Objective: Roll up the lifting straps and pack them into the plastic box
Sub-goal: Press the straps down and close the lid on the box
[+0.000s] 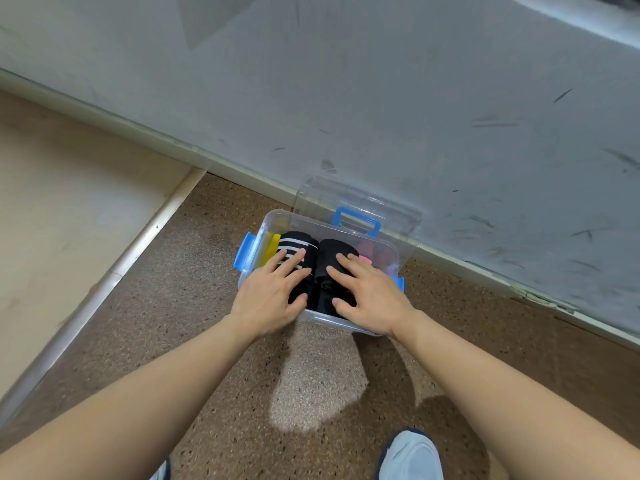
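Your plastic box (331,322) sits on the floor (207,306) at 12 o'clock, its lid (360,197) propped behind it against the wall (381,98). Inside, the left strap roll (298,242) lies beside the right strap roll (337,247). Your left hand (268,299) rests on the first, your right hand (372,299) on the second.

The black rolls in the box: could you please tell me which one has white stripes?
The left roll, under the left hand and beside the yellow strap; the right roll, under the right hand, is plain black.

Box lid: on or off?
Off. The lid stands against the wall behind the box; left hand and right hand rest on rolled straps inside.
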